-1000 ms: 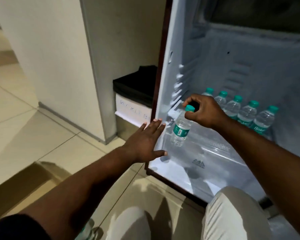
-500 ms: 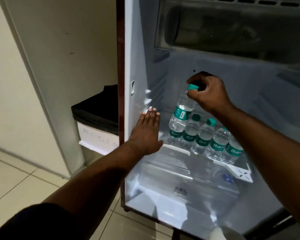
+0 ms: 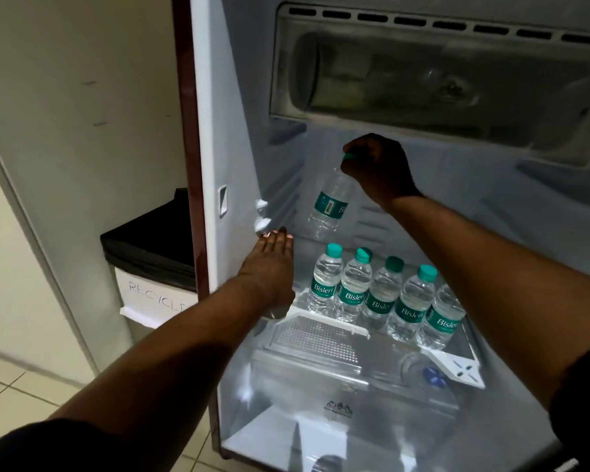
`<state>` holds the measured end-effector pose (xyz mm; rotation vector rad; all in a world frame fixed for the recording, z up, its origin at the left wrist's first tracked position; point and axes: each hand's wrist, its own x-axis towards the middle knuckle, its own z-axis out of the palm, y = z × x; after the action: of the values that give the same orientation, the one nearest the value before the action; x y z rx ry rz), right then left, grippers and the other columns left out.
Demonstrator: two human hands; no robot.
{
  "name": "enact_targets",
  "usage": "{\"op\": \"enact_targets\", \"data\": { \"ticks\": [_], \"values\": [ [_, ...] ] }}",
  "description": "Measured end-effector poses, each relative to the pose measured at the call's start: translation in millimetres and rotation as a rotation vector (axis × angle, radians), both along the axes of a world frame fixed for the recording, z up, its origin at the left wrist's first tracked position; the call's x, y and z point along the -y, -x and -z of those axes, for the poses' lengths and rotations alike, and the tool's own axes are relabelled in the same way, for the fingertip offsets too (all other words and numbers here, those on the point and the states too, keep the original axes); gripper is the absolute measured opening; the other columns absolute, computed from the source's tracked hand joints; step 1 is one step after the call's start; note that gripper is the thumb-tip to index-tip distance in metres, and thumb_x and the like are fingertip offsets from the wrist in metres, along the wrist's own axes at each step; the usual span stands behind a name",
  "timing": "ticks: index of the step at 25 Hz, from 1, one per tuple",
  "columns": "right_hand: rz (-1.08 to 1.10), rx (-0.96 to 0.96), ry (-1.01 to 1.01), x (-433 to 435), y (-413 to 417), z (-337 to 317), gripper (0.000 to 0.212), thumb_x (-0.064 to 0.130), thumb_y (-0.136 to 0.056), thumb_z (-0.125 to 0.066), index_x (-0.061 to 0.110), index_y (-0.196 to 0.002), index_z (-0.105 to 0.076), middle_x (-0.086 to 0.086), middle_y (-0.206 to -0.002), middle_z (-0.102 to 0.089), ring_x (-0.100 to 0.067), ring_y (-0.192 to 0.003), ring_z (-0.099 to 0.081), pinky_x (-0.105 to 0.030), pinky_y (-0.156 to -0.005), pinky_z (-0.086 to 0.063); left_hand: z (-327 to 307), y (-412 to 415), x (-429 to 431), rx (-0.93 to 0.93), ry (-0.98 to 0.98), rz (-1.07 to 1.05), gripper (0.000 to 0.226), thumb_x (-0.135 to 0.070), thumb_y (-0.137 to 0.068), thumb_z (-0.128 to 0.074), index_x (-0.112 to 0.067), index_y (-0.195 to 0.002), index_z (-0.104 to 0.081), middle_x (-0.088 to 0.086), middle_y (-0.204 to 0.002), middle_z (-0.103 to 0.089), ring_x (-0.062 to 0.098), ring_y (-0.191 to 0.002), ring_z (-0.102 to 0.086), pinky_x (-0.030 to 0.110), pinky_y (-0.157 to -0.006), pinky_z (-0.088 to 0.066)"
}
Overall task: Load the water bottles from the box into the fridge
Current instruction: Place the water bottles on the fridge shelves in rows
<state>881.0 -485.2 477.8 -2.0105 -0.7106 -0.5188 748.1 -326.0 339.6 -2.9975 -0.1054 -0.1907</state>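
Head view: gripping clear plastic green-capped water bottle (image 3: 329,206) by cap with right hand (image 3: 377,172), straight-fingered left hand (image 3: 269,267) beside white fridge wall (image 3: 232,131).

Just below the right hand (image 3: 377,168), inside the fridge (image 3: 232,131): a bottle (image 3: 329,207), tilted, above the shelf (image 3: 321,335). Lower, right of the left hand (image 3: 269,270), on that shelf: a row of five bottles (image 3: 385,296), side by side. Left of the left hand, outside the fridge: a bin (image 3: 150,267). Above the right hand: the freezer compartment (image 3: 423,80).
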Motion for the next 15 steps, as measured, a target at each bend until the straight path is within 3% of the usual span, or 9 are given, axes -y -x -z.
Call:
{"op": "enact_targets", "data": {
  "ticks": [7, 12, 15],
  "values": [
    [0.129, -0.007, 0.386, -39.2, -72.7, 33.6, 0.030, 0.042, -0.086, -0.074, 0.020, -0.107, -0.072, 0.001, -0.110, -0.071, -0.006, -0.088, -0.057, -0.009, -0.065, -0.033, 11.4, -10.0, -3.3, 0.087, -0.008, 0.005, 0.117, -0.039, -0.083, -0.072, -0.003, -0.159, 0.010, 0.019, -0.168, 0.010, 0.031, -0.156, 0.002, 0.039, -0.124, 0.003],
    [0.198, -0.074, 0.712, -74.8, -112.8, 65.3, 0.049, 0.053, -0.088, -0.071, 0.009, -0.111, -0.070, -0.008, -0.113, -0.066, -0.021, -0.103, -0.061, -0.024, -0.076, -0.041, 21.5, -14.3, -5.1, 0.138, -0.009, 0.000, 0.114, -0.030, -0.081, -0.069, 0.000, -0.158, 0.010, 0.022, -0.167, 0.009, 0.034, -0.155, 0.002, 0.040, -0.121, 0.006],
    [0.223, -0.167, 0.713, -85.9, -129.1, 79.8, 0.054, 0.051, -0.086, -0.075, 0.007, -0.115, -0.063, -0.005, -0.103, -0.059, -0.016, -0.089, -0.054, -0.024, -0.069, -0.039, 27.6, -17.4, -5.1, 0.154, -0.041, -0.015, 0.109, -0.028, -0.084, -0.065, 0.001, -0.157, 0.011, 0.024, -0.166, 0.010, 0.036, -0.155, 0.005, 0.044, -0.122, 0.007]
  ]
}}
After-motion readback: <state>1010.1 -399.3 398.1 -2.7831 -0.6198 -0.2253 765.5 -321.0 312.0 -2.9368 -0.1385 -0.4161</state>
